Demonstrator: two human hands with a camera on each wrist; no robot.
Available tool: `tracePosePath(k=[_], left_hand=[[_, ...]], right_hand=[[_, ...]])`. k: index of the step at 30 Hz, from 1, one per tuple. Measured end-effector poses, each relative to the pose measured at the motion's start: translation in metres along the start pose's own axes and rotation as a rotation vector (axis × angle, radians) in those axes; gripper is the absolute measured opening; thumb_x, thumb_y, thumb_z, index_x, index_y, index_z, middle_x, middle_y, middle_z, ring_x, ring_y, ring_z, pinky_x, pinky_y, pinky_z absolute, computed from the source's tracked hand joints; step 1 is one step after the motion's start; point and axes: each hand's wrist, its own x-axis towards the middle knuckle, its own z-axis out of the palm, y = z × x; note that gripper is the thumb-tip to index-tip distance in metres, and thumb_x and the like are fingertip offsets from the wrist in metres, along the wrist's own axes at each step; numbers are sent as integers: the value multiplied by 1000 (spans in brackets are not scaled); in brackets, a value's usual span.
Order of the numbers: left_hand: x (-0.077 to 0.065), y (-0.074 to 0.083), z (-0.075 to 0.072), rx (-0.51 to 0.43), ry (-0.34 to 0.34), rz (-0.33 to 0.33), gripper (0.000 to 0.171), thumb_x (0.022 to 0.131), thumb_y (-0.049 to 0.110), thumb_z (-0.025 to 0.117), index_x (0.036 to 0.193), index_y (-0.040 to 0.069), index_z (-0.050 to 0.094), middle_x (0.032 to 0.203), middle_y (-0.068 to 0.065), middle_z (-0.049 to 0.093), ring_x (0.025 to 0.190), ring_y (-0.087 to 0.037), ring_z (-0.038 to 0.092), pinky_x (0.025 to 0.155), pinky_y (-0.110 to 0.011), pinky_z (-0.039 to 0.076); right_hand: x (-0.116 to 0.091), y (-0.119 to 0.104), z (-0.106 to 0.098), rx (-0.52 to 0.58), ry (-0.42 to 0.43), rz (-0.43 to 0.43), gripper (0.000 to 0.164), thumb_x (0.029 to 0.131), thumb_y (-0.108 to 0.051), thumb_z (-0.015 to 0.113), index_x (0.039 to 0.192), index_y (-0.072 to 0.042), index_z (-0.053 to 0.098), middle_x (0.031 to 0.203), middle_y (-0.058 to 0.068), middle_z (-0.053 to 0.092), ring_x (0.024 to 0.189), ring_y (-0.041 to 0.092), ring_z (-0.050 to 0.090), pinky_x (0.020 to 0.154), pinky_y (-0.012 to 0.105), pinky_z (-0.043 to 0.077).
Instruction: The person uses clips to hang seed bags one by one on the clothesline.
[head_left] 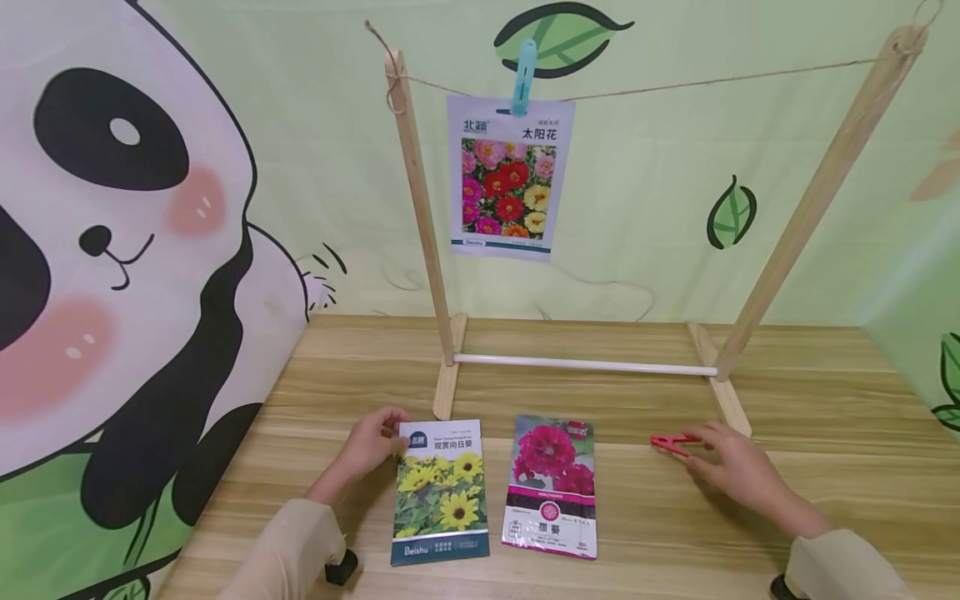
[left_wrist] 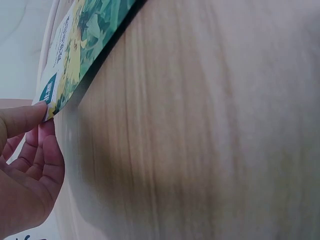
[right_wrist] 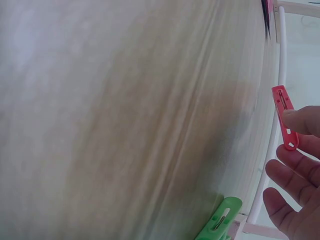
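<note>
My left hand [head_left: 377, 442] pinches the upper left corner of a seed packet with yellow sunflowers [head_left: 441, 492]. In the left wrist view, the thumb lies on the packet's printed face and that corner is lifted above the table. My right hand [head_left: 731, 471] holds a small red clothespin [head_left: 670, 444] between thumb and fingers, to the right of a second seed packet with magenta flowers [head_left: 551, 479], which lies flat. A green clothespin [right_wrist: 220, 220] shows below the right hand in the right wrist view; in the head view it is hidden.
Behind the packets stands a wooden rack [head_left: 423, 217] with a white crossbar [head_left: 585, 365]. Twine [head_left: 675, 86] spans its two posts. A blue clothespin [head_left: 524, 77] clips a third seed packet [head_left: 510, 179] to the twine. A panda-print backdrop [head_left: 300, 167] borders the wooden table [head_left: 352, 367].
</note>
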Motion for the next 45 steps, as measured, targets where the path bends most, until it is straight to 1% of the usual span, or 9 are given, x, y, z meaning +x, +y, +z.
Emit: tracePosePath(k=[8, 17, 26, 34, 39, 45], left_hand=[[1, -2, 0, -6, 3, -4, 23, 79, 0, 62, 99, 9, 58, 94, -7, 55, 87, -21, 51, 70, -26, 45], [-1, -2, -1, -21, 12, 21, 23, 79, -1, 61, 100, 7, 58, 93, -8, 55, 85, -21, 52, 68, -26, 46], [-2, -1, 0, -64, 20, 22, 23, 78, -4, 59, 99, 5, 58, 93, -10, 54, 84, -21, 52, 66, -26, 48], [-1, -3, 1, -130, 22, -3, 23, 79, -7, 57, 100, 4, 58, 94, -11, 53, 84, -21, 53, 66, -27, 51], [-1, -1, 1, -158, 28, -15, 24, 79, -7, 57, 100, 4, 58, 94, -11, 52, 85, -22, 54, 65, -27, 51], [-4, 5, -1, -192, 24, 2, 24, 80, -8, 54, 101, 2, 58, 94, -13, 52, 87, -22, 54, 66, -28, 51]], right_hand=[[1, 1, 2, -25, 55, -41, 34, 73, -11, 70, 104, -1, 61, 98, 13, 61, 84, 31, 60, 66, 44, 49], [2, 0, 1, -21, 61, -40, 34, 74, -10, 68, 105, 1, 60, 99, 15, 61, 87, 33, 59, 68, 47, 48], [1, -1, 1, -6, 51, -36, 34, 74, -9, 68, 106, 1, 60, 97, 13, 61, 86, 32, 60, 66, 45, 49], [0, -2, 2, 8, 50, -33, 34, 75, -9, 67, 106, 2, 59, 98, 14, 60, 86, 32, 60, 66, 45, 49], [1, -2, 1, 11, 68, -26, 33, 76, -9, 67, 106, 3, 59, 99, 16, 61, 87, 34, 59, 68, 47, 49], [3, -5, -2, 14, 69, -22, 33, 77, -9, 65, 107, 4, 59, 100, 19, 60, 88, 36, 59, 69, 49, 48]])
